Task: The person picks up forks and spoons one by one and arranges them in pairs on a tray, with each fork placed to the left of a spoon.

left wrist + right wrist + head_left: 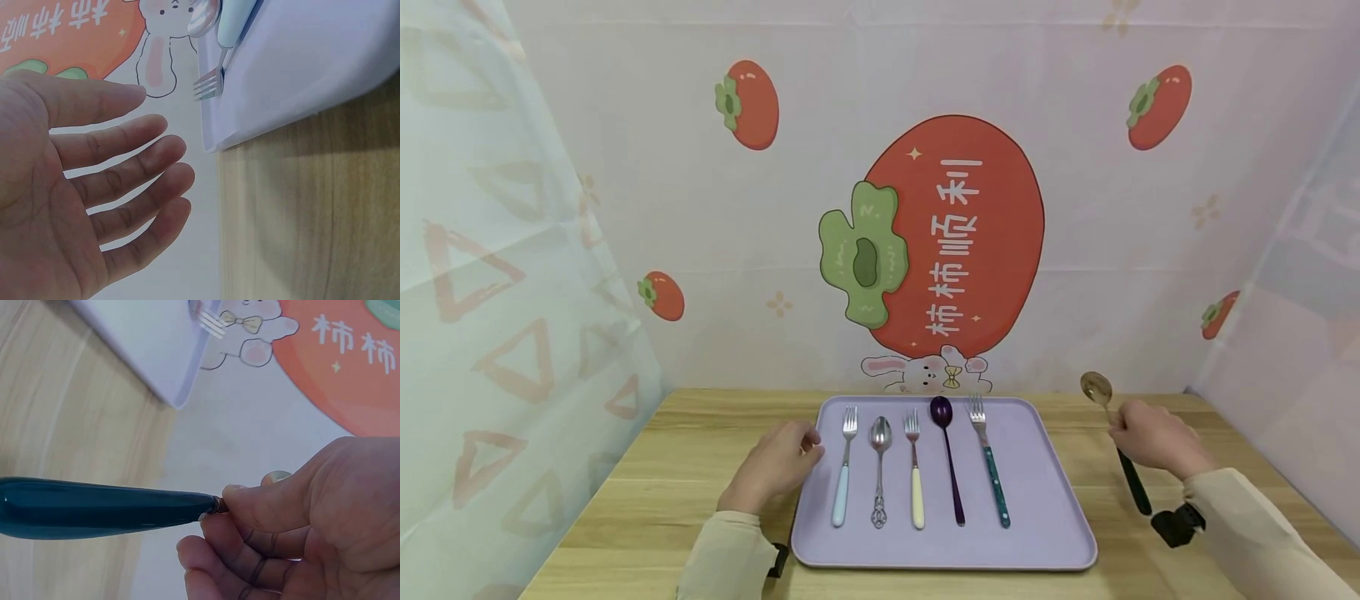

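My right hand (1157, 435) pinches a spoon (1133, 483) at the neck, to the right of the tray; it has a gold-toned bowl and a dark green handle. In the right wrist view the handle (106, 507) points away from thumb and forefinger. My left hand (777, 465), holding nothing, hovers at the left edge of the lilac tray (940, 550), fingers loosely spread in the left wrist view. Across the tray lie a light-blue-handled fork (841, 496), an ornate silver spoon (880, 435), a cream-handled fork (917, 500), a purple spoon (953, 475) and a teal-handled fork (996, 487).
The tray sits on a light wooden table (647, 500), with bare wood on both sides. A cloth backdrop (955, 67) printed with persimmons and a rabbit stands behind, and cloth walls close in the left and right sides.
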### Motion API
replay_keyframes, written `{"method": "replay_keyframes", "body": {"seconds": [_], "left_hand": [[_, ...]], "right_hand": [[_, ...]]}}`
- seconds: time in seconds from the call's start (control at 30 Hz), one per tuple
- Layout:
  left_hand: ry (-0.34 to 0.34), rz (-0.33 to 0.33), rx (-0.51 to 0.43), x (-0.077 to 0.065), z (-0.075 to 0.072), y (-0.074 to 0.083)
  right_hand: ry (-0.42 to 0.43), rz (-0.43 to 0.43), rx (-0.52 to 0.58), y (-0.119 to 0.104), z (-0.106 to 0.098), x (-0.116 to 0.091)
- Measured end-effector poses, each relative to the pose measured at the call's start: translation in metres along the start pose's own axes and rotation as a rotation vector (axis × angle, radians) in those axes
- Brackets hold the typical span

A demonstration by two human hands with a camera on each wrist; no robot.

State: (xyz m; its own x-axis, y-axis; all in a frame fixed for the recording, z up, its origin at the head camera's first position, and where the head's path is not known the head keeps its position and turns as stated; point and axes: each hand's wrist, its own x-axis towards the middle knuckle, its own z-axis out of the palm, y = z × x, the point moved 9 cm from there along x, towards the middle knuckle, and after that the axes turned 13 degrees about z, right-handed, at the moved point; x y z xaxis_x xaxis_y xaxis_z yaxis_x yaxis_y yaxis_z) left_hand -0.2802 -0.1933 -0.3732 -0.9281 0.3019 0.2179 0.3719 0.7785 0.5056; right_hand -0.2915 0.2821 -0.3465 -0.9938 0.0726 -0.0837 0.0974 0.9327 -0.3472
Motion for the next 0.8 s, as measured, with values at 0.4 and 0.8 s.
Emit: {"method": "replay_keyframes", "body": {"seconds": [0.4,0.8], "left_hand": [[0.004,0.0,-0.012,0.001,0.001,-0.002],[0.0,0.007,-0.019,0.001,0.002,0.0]], "right_hand": [[0.007,-0.062,0.042,-0.035,0.003,-0.002],[0.017,-0.125,0.116,-0.062,0.014,-0.006]]}}
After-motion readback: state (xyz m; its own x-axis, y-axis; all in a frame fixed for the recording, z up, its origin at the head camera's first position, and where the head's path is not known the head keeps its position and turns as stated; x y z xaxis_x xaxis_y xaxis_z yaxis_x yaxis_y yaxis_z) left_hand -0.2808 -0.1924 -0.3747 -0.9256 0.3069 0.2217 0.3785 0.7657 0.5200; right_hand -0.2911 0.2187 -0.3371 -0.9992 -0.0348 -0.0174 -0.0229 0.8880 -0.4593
